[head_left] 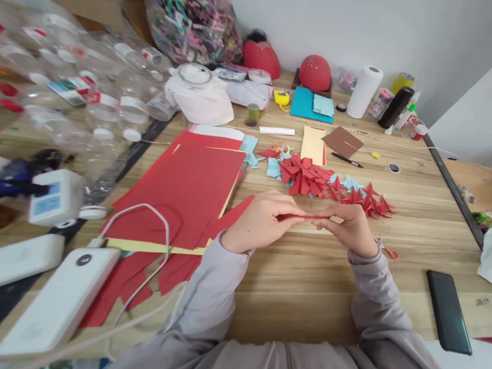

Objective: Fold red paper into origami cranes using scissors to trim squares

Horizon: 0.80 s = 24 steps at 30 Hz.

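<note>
A thin strip of red paper is stretched level between my hands above the wooden table. My left hand pinches its left end and my right hand pinches the right end. Just beyond them lies a pile of folded red paper pieces, with light blue ones around it. Pointed red folded shapes lie to its right. A stack of large red sheets is left of my left hand, over some yellow ones.
Scissors lie beside my right wrist and a black phone farther right. A white power bank with a cable is at the left, near several plastic bottles. A black pen and brown paper lie farther back.
</note>
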Available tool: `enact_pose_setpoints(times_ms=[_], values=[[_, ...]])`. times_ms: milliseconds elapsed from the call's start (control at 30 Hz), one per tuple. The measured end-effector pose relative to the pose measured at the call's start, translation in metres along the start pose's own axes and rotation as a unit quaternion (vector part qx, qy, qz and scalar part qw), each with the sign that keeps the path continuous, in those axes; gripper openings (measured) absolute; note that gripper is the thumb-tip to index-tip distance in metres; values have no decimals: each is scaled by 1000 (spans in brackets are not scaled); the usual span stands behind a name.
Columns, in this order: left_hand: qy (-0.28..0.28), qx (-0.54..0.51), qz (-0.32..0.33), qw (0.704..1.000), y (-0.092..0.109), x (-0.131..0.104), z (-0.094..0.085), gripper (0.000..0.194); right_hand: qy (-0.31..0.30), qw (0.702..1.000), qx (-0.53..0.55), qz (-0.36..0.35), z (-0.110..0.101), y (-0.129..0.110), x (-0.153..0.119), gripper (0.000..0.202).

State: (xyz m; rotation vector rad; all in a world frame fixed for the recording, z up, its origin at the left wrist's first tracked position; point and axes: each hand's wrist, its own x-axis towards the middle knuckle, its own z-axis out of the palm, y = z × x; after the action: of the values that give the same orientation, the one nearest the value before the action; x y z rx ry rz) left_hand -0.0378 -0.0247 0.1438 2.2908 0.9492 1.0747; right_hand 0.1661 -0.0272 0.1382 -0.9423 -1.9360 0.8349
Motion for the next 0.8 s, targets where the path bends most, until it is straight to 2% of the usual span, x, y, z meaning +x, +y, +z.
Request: enact_pose_setpoints(times_ms=[233, 367, 500, 600, 733, 800], values=[[6, -6, -13, 1000, 1, 1, 0, 13, 12, 999, -34, -21, 1, 0, -2, 20], [43, -69, -93, 992, 3, 1, 1, 12, 42, 997, 52, 36, 4, 1, -2, 21], [59, -196, -207, 957, 2, 3, 7, 18, 103, 972, 194, 86, 6, 6, 1, 22], [50, -279, -274, 919, 1, 6, 18, 22, 131, 953, 250, 106, 8, 11, 4, 25], [77, -340, -294, 890, -3, 9, 33, 21, 90, 951, 258, 141, 11, 12, 7, 29], [76, -363, -289, 883, -5, 10, 38, 21, 91, 951, 252, 155, 13, 12, 8, 29]])
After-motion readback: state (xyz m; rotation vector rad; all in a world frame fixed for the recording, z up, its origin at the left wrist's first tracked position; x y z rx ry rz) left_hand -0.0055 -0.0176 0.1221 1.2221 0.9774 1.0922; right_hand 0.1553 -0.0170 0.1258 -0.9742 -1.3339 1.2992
